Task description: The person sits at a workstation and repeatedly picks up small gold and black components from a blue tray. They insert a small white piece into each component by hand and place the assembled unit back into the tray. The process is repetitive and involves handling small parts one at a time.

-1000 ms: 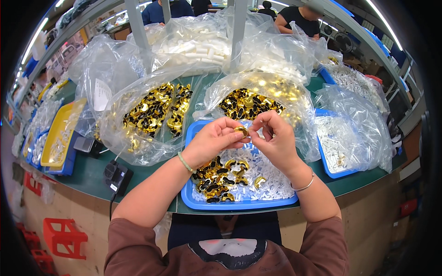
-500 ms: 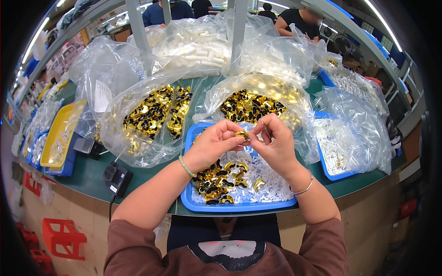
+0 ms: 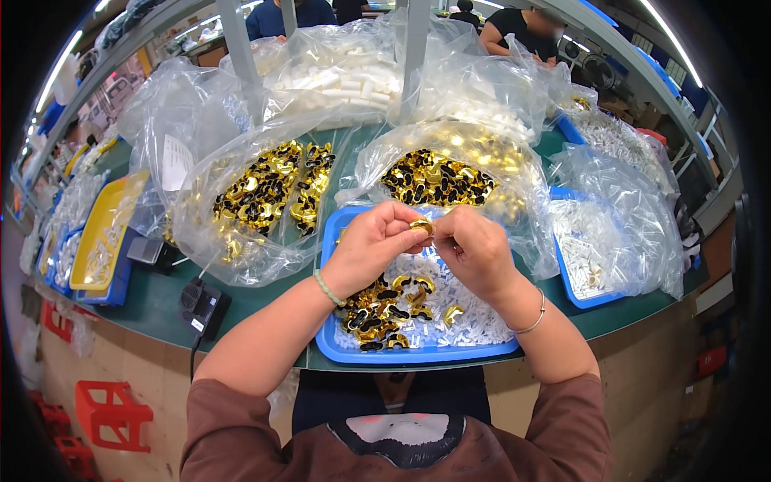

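Pinching a small gold piece (image 3: 422, 228) between thumb and fingers, left hand (image 3: 371, 243) has it at its right side, near frame centre, above the blue tray (image 3: 426, 357). Right hand (image 3: 477, 247), fingers curled in, adjoins the piece's right edge; its grip cannot be told. Long axis: unclear, partly covered.

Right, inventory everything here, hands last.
Rectangular plastic trays: several, blue, centre and sides
Rectangular plastic tray: one, yellow, left
Shiny curved piece: one, gold, above centre tray
Loose curved pieces: many, gold-black, centre tray, bags
Oblong pieces: many, white, centre, right trays
Plastic bags: several, clear, around trays
Cylindrical pieces: many, white, back bags
Table: one, green, beneath trays
Boxy device: one, black, table's left
Plastic stools: several, red, floor left
People: several, dark-clothed, back
Left hand: one, bare, holding single piece
Right hand: one, bare, beside left
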The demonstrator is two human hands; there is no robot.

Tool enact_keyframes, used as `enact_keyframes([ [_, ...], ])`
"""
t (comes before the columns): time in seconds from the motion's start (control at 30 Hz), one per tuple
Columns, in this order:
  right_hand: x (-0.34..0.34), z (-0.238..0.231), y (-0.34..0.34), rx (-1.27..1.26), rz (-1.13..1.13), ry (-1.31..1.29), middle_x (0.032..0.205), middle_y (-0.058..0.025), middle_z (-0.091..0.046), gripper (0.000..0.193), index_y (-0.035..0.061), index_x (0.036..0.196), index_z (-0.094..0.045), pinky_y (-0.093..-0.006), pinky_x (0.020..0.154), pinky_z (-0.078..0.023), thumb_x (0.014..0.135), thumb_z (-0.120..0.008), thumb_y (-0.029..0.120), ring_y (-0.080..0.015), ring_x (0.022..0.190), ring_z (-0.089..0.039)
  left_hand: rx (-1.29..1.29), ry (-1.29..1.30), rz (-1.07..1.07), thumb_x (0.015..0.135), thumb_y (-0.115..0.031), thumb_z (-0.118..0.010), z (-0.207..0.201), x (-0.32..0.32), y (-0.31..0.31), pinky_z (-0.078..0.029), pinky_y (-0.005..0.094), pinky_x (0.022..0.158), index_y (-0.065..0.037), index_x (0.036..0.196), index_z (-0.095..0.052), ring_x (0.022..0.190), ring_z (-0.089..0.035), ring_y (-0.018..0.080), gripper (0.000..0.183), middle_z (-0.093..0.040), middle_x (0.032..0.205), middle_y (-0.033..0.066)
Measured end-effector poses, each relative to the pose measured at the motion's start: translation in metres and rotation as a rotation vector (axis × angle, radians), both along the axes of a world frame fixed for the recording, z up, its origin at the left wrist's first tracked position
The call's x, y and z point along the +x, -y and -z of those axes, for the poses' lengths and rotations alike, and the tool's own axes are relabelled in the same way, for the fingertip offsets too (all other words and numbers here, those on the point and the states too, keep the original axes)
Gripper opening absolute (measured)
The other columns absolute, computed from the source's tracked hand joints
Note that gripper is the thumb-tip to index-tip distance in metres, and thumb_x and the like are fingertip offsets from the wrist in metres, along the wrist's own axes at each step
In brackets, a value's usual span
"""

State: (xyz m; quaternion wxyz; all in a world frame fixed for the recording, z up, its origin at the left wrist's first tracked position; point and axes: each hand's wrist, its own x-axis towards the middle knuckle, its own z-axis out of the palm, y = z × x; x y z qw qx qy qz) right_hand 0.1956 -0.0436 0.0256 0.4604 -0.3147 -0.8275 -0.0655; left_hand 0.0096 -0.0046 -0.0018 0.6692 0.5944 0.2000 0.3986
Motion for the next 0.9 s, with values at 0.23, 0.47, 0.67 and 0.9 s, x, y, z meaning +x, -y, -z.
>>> enact_keyframes([
  [0.23, -0.004, 0.002, 0.000, -0.013, -0.028, -0.053, 0.070, -0.0073, -0.058, 0.024, 0.0059, 0.081, -0.054, -0.0327, 0.051, -0.045, 0.070, -0.072, -0.005, -0.0226, 0.059, -0.057, -0.035, 0.039, 0.001, 0.093, -0.008, -0.060, 0.003, -0.002, -0.004, -0.055, 0.0272, 0.082, 0.001, 0.111, -0.053, 0.091, -0.065, 0.0132, 0.021, -0.067, 0.101, 0.0091],
  [0.47, -0.003, -0.001, 0.008, -0.316, 0.080, -0.262, 0.074, -0.0036, -0.061, 0.018, 0.0051, 0.087, -0.058, -0.0247, 0.050, -0.043, 0.076, -0.071, -0.002, -0.0112, 0.055, -0.053, -0.099, 0.076, 0.011, 0.095, -0.010, -0.057, 0.001, -0.001, -0.006, -0.054, 0.0288, 0.088, -0.003, 0.114, -0.051, 0.096, -0.065, 0.0153, 0.021, -0.065, 0.106, 0.0094],
  [0.67, 0.001, -0.008, 0.006, -0.309, 0.108, -0.216, 0.087, -0.0060, -0.065, 0.022, 0.0036, 0.099, -0.065, -0.0238, 0.054, -0.047, 0.079, -0.066, -0.004, -0.0137, 0.065, -0.060, -0.121, 0.048, 0.015, 0.096, -0.011, -0.057, -0.001, 0.000, -0.004, -0.054, 0.0295, 0.090, -0.003, 0.114, -0.052, 0.102, -0.065, 0.0173, 0.021, -0.065, 0.108, 0.0094],
  [0.9, 0.003, 0.003, -0.003, -0.210, -0.049, -0.175, 0.107, -0.0126, -0.064, 0.036, 0.0025, 0.110, -0.065, -0.0283, 0.067, -0.052, 0.079, -0.056, -0.012, -0.0217, 0.084, -0.065, -0.126, 0.144, 0.002, 0.096, -0.009, -0.056, -0.004, 0.000, -0.004, -0.054, 0.0299, 0.089, 0.000, 0.114, -0.050, 0.103, -0.065, 0.0202, 0.021, -0.064, 0.108, 0.0124],
])
